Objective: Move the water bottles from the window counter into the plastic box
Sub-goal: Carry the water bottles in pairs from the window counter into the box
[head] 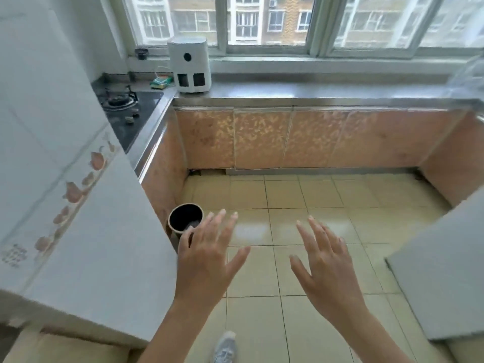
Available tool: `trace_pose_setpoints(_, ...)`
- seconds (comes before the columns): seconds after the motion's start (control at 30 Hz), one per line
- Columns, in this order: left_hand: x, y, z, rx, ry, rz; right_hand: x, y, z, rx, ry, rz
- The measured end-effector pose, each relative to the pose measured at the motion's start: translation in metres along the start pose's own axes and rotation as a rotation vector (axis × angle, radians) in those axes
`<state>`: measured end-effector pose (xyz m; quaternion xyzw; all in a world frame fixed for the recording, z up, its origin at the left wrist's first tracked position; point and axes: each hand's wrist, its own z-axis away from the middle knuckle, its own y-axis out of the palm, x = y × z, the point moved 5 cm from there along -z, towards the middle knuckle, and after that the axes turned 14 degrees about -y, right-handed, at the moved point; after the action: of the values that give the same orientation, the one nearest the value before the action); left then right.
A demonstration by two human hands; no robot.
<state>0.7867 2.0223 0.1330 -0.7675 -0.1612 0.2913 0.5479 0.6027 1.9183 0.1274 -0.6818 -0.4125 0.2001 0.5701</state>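
Your left hand (207, 260) and right hand (327, 268) both hang out in front of you above the tiled floor (288, 205), fingers spread and straight, holding nothing. The window counter (314, 91) runs under the window ahead, well apart from both hands. At its far right edge sits something clear and blurred (468, 74) (you cannot tell whether it is bottles or the box). A white appliance (190, 65) stands at the counter's left end, and a dark bin (186, 218) sits on the floor just beyond your left hand.
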Motion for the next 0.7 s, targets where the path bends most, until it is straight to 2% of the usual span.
trace_pose_setpoints(0.3,-0.07,0.053,-0.123,0.058,0.271,0.114,-0.087,0.004,-0.053,-0.035,0.346,0.085)
trace_pose_setpoints(0.53,-0.12,0.088,-0.215,0.094,0.449,0.126,-0.14,0.001,-0.102,-0.094,0.489,0.162)
trace_pose_setpoints(0.7,-0.18,0.127,-0.263,0.138,0.522,0.141,-0.205,0.004,-0.121,-0.1,0.586,0.164)
